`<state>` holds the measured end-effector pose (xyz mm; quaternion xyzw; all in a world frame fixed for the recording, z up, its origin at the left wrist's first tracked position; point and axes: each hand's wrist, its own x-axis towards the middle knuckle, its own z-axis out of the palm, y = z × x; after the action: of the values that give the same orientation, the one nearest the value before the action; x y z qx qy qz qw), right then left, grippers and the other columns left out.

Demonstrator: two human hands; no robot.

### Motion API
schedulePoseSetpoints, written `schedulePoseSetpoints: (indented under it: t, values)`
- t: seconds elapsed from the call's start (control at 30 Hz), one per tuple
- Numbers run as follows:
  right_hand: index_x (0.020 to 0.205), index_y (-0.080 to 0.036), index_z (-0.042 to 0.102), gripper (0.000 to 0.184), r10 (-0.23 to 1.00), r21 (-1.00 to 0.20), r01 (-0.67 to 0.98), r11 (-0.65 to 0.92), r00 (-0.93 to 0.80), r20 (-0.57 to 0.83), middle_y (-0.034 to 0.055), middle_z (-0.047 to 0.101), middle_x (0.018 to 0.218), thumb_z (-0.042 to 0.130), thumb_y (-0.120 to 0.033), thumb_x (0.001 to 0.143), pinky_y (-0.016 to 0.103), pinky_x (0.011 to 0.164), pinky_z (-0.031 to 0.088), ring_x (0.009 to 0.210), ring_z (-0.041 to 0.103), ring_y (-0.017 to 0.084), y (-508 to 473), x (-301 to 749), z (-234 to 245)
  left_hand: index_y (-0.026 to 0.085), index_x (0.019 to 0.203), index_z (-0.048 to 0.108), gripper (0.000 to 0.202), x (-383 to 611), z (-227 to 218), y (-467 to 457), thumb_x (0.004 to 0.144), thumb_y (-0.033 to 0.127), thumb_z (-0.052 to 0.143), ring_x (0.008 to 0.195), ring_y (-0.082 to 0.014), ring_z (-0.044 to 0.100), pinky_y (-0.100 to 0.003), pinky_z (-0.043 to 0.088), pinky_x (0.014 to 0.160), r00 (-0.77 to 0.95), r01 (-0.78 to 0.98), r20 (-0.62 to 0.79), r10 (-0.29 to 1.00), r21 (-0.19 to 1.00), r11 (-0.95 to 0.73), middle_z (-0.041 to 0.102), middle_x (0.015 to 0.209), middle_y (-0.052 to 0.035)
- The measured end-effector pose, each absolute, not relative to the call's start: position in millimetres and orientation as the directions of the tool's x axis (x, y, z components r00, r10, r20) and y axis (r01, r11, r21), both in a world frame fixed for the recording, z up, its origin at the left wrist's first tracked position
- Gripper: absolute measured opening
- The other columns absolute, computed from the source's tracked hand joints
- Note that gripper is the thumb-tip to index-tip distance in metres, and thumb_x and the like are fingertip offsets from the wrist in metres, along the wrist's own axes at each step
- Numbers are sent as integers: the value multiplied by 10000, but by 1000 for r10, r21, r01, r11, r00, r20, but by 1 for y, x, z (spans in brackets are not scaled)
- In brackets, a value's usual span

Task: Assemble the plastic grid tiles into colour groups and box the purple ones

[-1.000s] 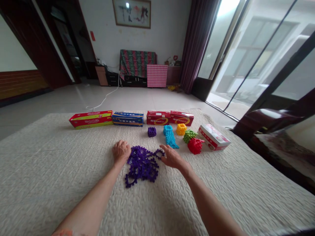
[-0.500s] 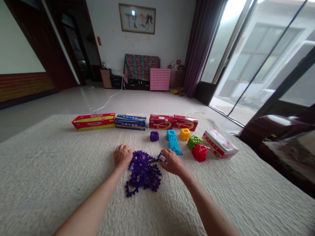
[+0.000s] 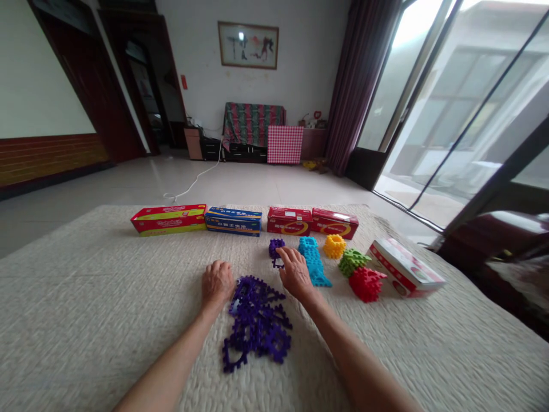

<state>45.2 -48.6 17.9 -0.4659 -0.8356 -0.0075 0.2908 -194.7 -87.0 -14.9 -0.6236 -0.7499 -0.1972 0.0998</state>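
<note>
The pile of purple pieces (image 3: pixel 257 323) is a loose tangle of flat, notched plastic squares in dark violet. It lies on the quilted cover (image 3: pixel 86 320) between the person's forearms. The left hand (image 3: pixel 217 283) rests knuckles up at the pile's far left edge, fingers curled under; whether it grips anything cannot be told. The right hand (image 3: pixel 294 272), just past the pile, pinches a single purple piece (image 3: pixel 278 262) at its fingertips, just beside a small purple cube (image 3: pixel 275 246).
</note>
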Motion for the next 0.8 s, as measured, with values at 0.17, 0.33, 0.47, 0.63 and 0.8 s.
schedulePoseSetpoints:
  t: [0.17, 0.33, 0.47, 0.63, 0.8]
  values:
    - [1327, -176, 468, 582, 766, -240, 788, 567, -396, 506, 107, 502, 1328, 488, -81, 754, 399, 1009, 327, 1216, 387, 269, -45, 45, 14, 207, 962, 667, 245, -194, -14, -88, 868, 213, 441, 952, -242, 528, -340, 396, 794, -200, 975, 400, 894, 172, 141, 619, 1058, -88]
    - [1332, -195, 464, 608, 764, -250, 785, 567, -389, 515, 103, 484, 1356, 498, -70, 738, 427, 1037, 301, 1246, 367, 273, -38, 46, 12, 203, 946, 667, 246, -193, -13, -89, 876, 214, 432, 956, -241, 528, -339, 395, 805, -197, 975, 403, 894, 175, 136, 625, 1043, -88]
    - [1334, -178, 461, 609, 750, -256, 770, 584, -391, 533, 114, 441, 1394, 511, -85, 734, 440, 1056, 294, 1269, 351, 280, -38, 48, 11, 208, 953, 665, 246, -194, -13, -88, 872, 213, 433, 959, -241, 526, -342, 394, 812, -203, 973, 398, 894, 186, 138, 624, 1050, -84]
    - [1300, -173, 483, 542, 743, -310, 738, 599, -369, 559, 129, 475, 1331, 493, -93, 765, 434, 1037, 341, 1245, 396, 266, -52, 48, 10, 211, 936, 670, 237, -194, -14, -86, 863, 218, 445, 973, -249, 520, -354, 391, 824, -232, 965, 370, 900, 207, 163, 619, 1061, -89]
    - [1099, -200, 604, 323, 784, -459, 647, 609, -403, 473, 88, 598, 1110, 491, -117, 807, 364, 948, 435, 1064, 547, 215, -71, 43, 10, 202, 959, 663, 238, -193, -12, -88, 863, 214, 445, 988, -250, 520, -353, 390, 833, -225, 965, 373, 900, 214, 152, 609, 1064, -96]
